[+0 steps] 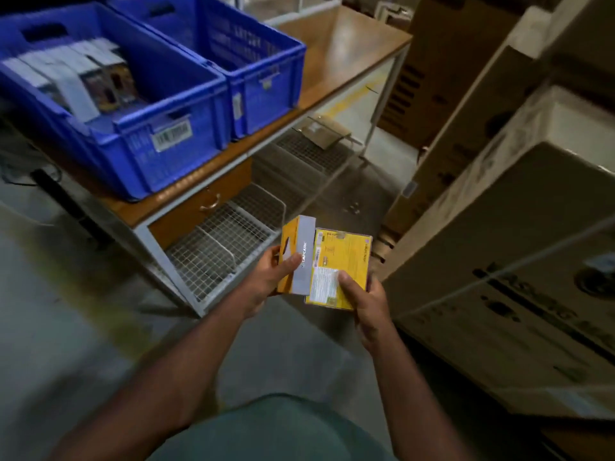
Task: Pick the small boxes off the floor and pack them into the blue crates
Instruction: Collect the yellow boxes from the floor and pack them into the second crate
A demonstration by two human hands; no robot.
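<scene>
My left hand (266,277) grips a grey-edged box (297,257); my right hand (364,299) grips a yellow box (339,271). Beyond them stands a wire rack (219,247) under the table (339,51) bearing two blue crates (159,154), with cartons (499,261) right.

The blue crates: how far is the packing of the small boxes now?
Done: the near blue crate on the table already holds rows of small boxes. In hand: the left hand grips a yellow and grey box, and the right hand grips a yellow box; neither is packed yet. Left: both must go into a crate. The far blue crate looks mostly empty.
</scene>
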